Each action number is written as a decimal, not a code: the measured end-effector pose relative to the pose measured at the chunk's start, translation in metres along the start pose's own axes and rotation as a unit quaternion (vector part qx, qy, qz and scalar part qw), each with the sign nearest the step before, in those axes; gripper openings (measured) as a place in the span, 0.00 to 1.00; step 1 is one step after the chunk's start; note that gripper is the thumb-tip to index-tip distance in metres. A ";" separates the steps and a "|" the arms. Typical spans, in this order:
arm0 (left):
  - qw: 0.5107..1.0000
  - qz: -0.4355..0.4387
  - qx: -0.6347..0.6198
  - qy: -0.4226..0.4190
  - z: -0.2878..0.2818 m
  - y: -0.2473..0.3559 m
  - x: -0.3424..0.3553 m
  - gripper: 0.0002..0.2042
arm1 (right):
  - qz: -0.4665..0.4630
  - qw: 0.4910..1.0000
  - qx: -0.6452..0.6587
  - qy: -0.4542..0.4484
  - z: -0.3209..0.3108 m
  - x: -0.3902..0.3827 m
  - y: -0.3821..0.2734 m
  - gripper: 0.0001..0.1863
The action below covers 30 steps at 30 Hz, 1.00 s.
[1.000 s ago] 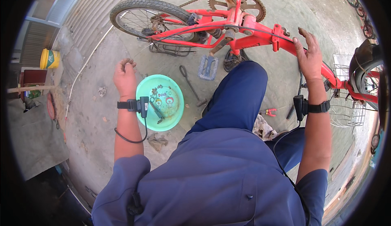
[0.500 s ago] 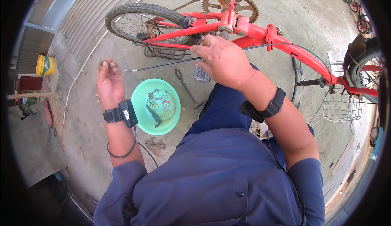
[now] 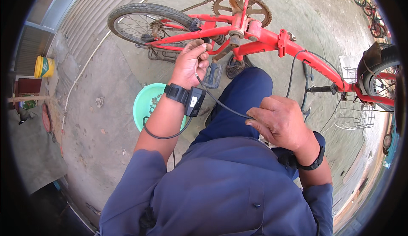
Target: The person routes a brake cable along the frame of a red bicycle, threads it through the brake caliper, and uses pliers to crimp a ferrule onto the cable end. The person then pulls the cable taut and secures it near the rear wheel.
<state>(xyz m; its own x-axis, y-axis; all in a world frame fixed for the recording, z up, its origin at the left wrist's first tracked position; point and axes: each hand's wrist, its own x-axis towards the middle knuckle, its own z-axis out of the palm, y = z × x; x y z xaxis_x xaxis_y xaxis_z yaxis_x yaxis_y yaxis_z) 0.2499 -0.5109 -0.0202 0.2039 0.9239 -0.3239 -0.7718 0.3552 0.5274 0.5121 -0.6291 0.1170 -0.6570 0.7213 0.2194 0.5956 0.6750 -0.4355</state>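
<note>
A black cable (image 3: 221,103) bends across in front of me, above my knee. Its bare, thin silver end runs up to my left hand (image 3: 190,66), closed with fingertips pinched beside the bicycle frame. My right hand (image 3: 278,119) pinches the black housing between thumb and fingers, to the right of my knee. The red bicycle (image 3: 306,59) stretches across the far side, with its rear wheel (image 3: 148,23) at left and a rusty chainring (image 3: 261,10) at top. Below the frame, a pedal (image 3: 212,75) hangs just right of my left hand.
A pale green basin (image 3: 142,104) with small metal parts sits on the concrete floor, partly behind my left forearm. At far left stands a yellow bucket (image 3: 44,67). A wire basket (image 3: 355,115) and the front wheel (image 3: 384,72) are at right. Several bikes stand at upper right.
My left hand has moved right and up to the bicycle frame, now covering part of the basin. My right hand has come down and right, and the cable between them now sags in a curve.
</note>
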 end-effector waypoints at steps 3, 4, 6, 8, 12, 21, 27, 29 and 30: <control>1.000 -0.009 0.021 0.003 0.015 -0.015 0.015 0.05 | 0.032 0.999 0.002 -0.009 -0.003 -0.014 -0.001 0.08; 1.000 -0.012 0.028 0.009 0.018 -0.018 0.018 0.05 | 0.042 0.999 0.008 0.002 -0.002 -0.017 -0.002 0.08; 0.999 0.003 0.039 0.021 0.024 -0.019 0.024 0.05 | 0.053 0.998 0.016 0.012 0.000 -0.021 -0.001 0.09; 0.999 0.016 0.039 0.033 0.027 -0.020 0.026 0.05 | 0.056 0.998 0.025 0.018 0.001 -0.022 0.000 0.10; 0.996 0.038 0.031 0.075 0.028 -0.026 0.020 0.06 | 0.069 0.995 0.058 0.037 -0.007 -0.024 0.001 0.08; 0.995 0.056 0.014 0.075 0.022 -0.030 0.022 0.06 | 0.118 0.981 0.093 0.126 -0.010 -0.021 0.001 0.06; 0.995 0.062 0.016 0.074 0.020 -0.031 0.021 0.06 | 0.144 0.972 0.100 0.156 -0.011 -0.023 0.004 0.05; 0.995 0.063 0.019 0.072 0.020 -0.031 0.020 0.06 | 0.132 0.972 0.098 0.168 -0.012 -0.023 0.005 0.05; 0.995 0.063 0.017 0.073 0.020 -0.032 0.019 0.06 | 0.134 0.970 0.101 0.173 -0.013 -0.023 0.006 0.05</control>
<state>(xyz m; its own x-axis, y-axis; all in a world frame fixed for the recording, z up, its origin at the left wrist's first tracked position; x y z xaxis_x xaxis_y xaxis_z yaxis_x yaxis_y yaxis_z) 0.2904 -0.5017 -0.0270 0.0152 0.9322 -0.3616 -0.7640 0.2442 0.5973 0.5366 -0.6401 0.1204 -0.2755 0.8992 0.3400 0.5971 0.4372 -0.6726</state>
